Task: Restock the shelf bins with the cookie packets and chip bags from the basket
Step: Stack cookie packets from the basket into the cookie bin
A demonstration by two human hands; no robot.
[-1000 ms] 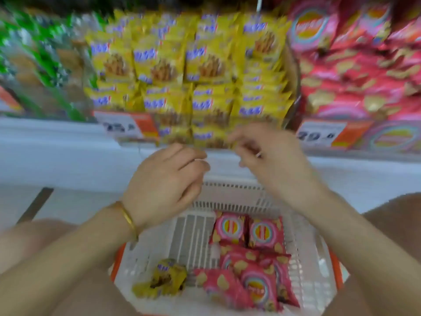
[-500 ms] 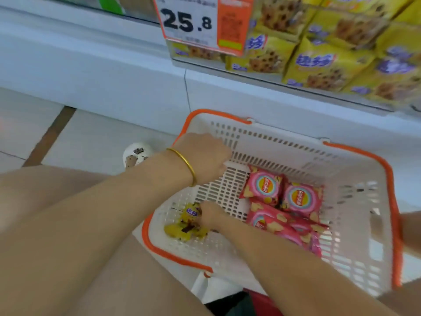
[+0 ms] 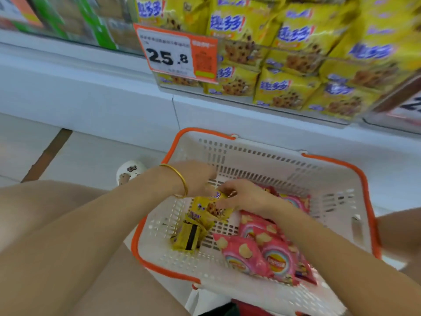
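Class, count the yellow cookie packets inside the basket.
2. One cookie packet pinched by the right hand; a second packet lying nearer the camera on the basket floor. Others may be hidden.

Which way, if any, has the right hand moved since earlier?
Yes: the right hand rose from the basket floor toward its middle, lifting a cookie packet.

Pale floor (image 3: 91, 153) fills the left middle of the frame, crossed diagonally by a dark brown strip (image 3: 49, 151). A white shelf (image 3: 91, 92) base spans the frame above it. An orange-and-white price tag (image 3: 175, 53) reading 25.8 hangs top centre; blurred green packs (image 3: 91, 23) sit upper left.
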